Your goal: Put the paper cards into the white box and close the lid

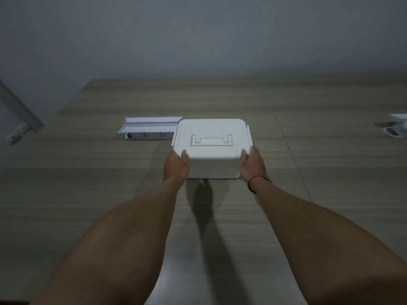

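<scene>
The white box (212, 166) stands in the middle of the wooden table with its lid (211, 137) down flat on top; a folded handle lies in the lid's recess. My left hand (176, 165) presses against the box's near left corner, thumb on the lid edge. My right hand (252, 165), with a red string at the wrist, grips the near right corner. No paper cards are visible; the inside of the box is hidden.
A white power strip (146, 136) with raised flaps lies just left of and behind the box. A white object (398, 126) sits at the table's right edge. A metal bar (17, 111) leans at the far left. A wall rises behind the table (110, 194).
</scene>
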### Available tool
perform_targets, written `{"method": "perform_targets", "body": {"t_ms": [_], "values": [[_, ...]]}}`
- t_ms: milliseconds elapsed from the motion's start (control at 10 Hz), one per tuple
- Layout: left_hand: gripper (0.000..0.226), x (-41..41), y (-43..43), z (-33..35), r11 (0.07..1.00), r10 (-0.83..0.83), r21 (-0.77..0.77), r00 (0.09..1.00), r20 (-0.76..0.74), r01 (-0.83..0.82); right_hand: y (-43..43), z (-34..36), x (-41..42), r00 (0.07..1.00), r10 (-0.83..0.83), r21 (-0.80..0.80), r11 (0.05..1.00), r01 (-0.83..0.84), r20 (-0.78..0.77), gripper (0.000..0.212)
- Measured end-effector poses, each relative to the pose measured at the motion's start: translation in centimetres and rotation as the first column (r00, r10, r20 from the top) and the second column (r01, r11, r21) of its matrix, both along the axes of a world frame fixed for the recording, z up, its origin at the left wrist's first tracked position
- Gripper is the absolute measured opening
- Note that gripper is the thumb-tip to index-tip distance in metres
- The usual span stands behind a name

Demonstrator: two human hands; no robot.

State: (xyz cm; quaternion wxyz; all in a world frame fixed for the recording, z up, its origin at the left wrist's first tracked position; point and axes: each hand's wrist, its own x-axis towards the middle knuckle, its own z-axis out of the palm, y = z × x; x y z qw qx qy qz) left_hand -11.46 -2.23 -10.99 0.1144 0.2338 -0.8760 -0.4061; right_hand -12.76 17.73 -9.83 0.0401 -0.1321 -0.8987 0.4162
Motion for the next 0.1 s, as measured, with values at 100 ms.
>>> {"method": "perform_targets", "body": {"t_ms": [100], "values": [[0.044, 3.24, 1.02, -1.34, 0.997, -0.071, -0.011, 0.996, 0.05, 0.071, -0.36, -1.47, 3.48, 0.997, 0.068, -0.001, 0.998, -0.068, 0.041, 0.045]]}}
